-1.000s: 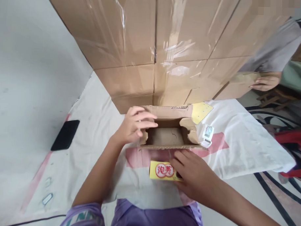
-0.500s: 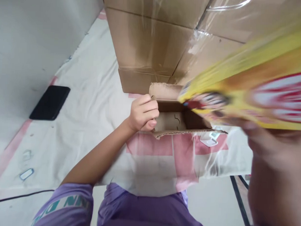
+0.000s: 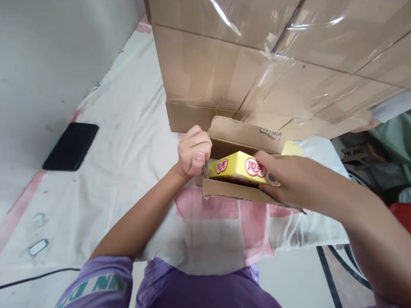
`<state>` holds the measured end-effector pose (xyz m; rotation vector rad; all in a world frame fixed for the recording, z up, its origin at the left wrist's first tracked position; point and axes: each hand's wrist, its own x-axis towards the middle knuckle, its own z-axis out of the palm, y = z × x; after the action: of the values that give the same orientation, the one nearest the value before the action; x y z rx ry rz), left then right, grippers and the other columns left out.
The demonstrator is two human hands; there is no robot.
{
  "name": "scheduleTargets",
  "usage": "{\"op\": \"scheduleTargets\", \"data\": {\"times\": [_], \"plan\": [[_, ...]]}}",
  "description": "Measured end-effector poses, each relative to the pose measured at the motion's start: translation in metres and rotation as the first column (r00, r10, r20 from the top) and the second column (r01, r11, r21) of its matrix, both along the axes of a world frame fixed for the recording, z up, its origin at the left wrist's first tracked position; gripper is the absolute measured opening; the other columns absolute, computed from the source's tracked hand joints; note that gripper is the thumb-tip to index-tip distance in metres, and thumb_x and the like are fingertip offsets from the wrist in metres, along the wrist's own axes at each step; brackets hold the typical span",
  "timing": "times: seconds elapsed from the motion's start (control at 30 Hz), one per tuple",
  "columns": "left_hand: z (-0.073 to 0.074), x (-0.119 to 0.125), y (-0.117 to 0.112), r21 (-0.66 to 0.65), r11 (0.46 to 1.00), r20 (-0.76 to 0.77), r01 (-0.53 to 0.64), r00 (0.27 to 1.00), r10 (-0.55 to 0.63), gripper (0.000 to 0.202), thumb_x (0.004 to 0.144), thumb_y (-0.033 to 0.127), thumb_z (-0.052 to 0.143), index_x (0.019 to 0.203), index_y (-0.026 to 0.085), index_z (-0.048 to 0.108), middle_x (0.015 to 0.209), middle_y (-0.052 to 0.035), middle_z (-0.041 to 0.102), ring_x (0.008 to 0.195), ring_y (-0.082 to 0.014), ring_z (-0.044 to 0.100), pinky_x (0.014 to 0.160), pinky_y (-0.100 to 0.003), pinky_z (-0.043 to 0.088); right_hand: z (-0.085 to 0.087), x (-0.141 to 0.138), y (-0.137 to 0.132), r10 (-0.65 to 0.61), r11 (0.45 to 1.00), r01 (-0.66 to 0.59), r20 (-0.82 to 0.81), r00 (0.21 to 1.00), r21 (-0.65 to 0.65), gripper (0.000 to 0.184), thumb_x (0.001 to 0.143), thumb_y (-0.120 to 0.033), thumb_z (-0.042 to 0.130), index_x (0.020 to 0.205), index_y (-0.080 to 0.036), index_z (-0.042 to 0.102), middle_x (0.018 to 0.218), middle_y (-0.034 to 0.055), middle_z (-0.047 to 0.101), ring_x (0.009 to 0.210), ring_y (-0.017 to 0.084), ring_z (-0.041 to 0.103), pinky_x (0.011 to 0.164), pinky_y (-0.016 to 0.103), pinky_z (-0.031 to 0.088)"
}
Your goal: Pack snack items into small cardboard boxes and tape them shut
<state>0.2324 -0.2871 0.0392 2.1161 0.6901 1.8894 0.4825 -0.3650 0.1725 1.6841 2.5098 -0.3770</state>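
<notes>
An open cardboard box [image 3: 239,191] stands near the front of the table with its flaps folded out. My left hand [image 3: 194,151] is closed on the box's left edge, its fingers curled over a flap. A yellow box [image 3: 238,166] with red and white lettering lies tilted inside the cardboard box. My right hand [image 3: 275,172] grips the yellow box at its right end, thumb above and fingers below; part of that end is hidden by the hand.
Large cardboard cartons [image 3: 208,68] under clear plastic film rise just behind the open box. A black phone-like slab [image 3: 71,147] lies at left on the white cloth [image 3: 125,124]. Another person's sleeve [image 3: 401,104] shows at the right edge.
My right hand has brought the yellow box from the upper right, close to the camera, down and left into the cardboard box. My left hand stays at the box's left edge.
</notes>
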Motion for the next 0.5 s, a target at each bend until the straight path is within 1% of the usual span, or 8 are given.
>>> {"op": "scheduleTargets", "data": {"times": [0.07, 0.1, 0.17, 0.23, 0.3, 0.37, 0.43, 0.5], "plan": [[-0.001, 0.001, 0.0, -0.004, 1.0, -0.045, -0.019, 0.999, 0.019, 0.069, 0.105, 0.058, 0.01, 0.052, 0.024, 0.037, 0.06, -0.0056, 0.052, 0.062, -0.0208, 0.045, 0.066, -0.042, 0.042, -0.013, -0.012, 0.01, 0.043, 0.999, -0.043, 0.014, 0.999, -0.016, 0.028, 0.073, -0.026, 0.08, 0.085, -0.026, 0.055, 0.063, -0.0032, 0.059, 0.048, 0.014, 0.041, 0.055, 0.03, 0.021], [-0.001, 0.001, 0.0, -0.001, 1.0, -0.048, -0.019, 0.999, 0.019, 0.068, 0.106, 0.057, 0.011, 0.052, 0.024, 0.036, 0.06, -0.0057, 0.052, 0.062, -0.0207, 0.045, 0.065, -0.042, 0.042, -0.02, -0.018, 0.015, 0.067, 0.998, -0.066, 0.052, 0.996, -0.021, 0.028, 0.073, -0.025, 0.079, 0.086, -0.026, 0.055, 0.065, -0.0024, 0.061, 0.049, 0.015, 0.043, 0.055, 0.03, 0.022], [0.0, 0.002, 0.0, 0.041, 0.999, -0.022, 0.009, 1.0, -0.009, 0.064, 0.107, 0.051, 0.015, 0.055, 0.023, 0.038, 0.061, -0.0054, 0.053, 0.064, -0.0203, 0.044, 0.065, -0.041, 0.04, -0.03, -0.029, 0.025, 0.089, 0.995, -0.081, 0.177, 0.98, -0.053, 0.029, 0.072, -0.023, 0.078, 0.093, -0.026, 0.057, 0.071, 0.0003, 0.065, 0.052, 0.017, 0.05, 0.055, 0.03, 0.025], [0.002, 0.002, 0.0, 0.099, 0.994, 0.015, 0.048, 0.999, -0.05, 0.058, 0.108, 0.044, 0.02, 0.059, 0.022, 0.04, 0.064, -0.0045, 0.054, 0.064, -0.0198, 0.042, 0.064, -0.04, 0.038, -0.035, -0.037, 0.032, 0.077, 0.993, -0.047, 0.286, 0.955, -0.112, 0.037, 0.071, -0.023, 0.08, 0.102, -0.024, 0.061, 0.079, 0.0046, 0.07, 0.059, 0.022, 0.059, 0.058, 0.03, 0.031], [0.004, 0.002, 0.001, 0.148, 0.986, 0.035, 0.081, 0.996, -0.087, 0.052, 0.108, 0.041, 0.024, 0.063, 0.022, 0.041, 0.067, -0.0036, 0.055, 0.065, -0.0195, 0.041, 0.064, -0.039, 0.036, -0.03, -0.04, 0.034, 0.073, 0.986, -0.023, 0.3, 0.951, -0.168, 0.043, 0.073, -0.025, 0.081, 0.111, -0.022, 0.063, 0.09, 0.0092, 0.074, 0.071, 0.026, 0.066, 0.062, 0.031, 0.036], [0.006, 0.002, 0.002, 0.176, 0.978, 0.032, 0.111, 0.992, -0.119, 0.048, 0.108, 0.039, 0.027, 0.065, 0.022, 0.042, 0.068, -0.0033, 0.055, 0.064, -0.0195, 0.039, 0.064, -0.038, 0.034, -0.017, -0.035, 0.032, 0.099, 0.973, -0.052, 0.201, 0.975, -0.224, 0.045, 0.081, -0.035, 0.078, 0.121, -0.022, 0.063, 0.105, 0.0109, 0.076, 0.083, 0.029, 0.07, 0.066, 0.032, 0.042], [0.007, 0.001, 0.003, 0.187, 0.973, 0.027, 0.134, 0.99, -0.141, 0.047, 0.108, 0.037, 0.029, 0.066, 0.022, 0.042, 0.068, -0.0035, 0.054, 0.065, -0.0194, 0.037, 0.064, -0.038, 0.032, -0.002, -0.022, 0.027, 0.107, 0.965, -0.094, 0.039, 0.993, -0.245, 0.048, 0.094, -0.049, 0.064, 0.135, -0.026, 0.059, 0.119, 0.0095, 0.075, 0.096, 0.029, 0.071, 0.075, 0.034, 0.048], [0.006, 0.001, 0.003, 0.171, 0.976, 0.032, 0.138, 0.989, -0.146, 0.047, 0.108, 0.037, 0.029, 0.065, 0.022, 0.043, 0.068, -0.0038, 0.055, 0.066, -0.0195, 0.038, 0.064, -0.038, 0.032, 0.01, -0.004, 0.022, 0.073, 0.983, -0.086, -0.083, 0.994, -0.162, 0.052, 0.104, -0.057, 0.045, 0.145, -0.026, 0.053, 0.126, 0.009, 0.073, 0.106, 0.03, 0.069, 0.085, 0.038, 0.05]]}}
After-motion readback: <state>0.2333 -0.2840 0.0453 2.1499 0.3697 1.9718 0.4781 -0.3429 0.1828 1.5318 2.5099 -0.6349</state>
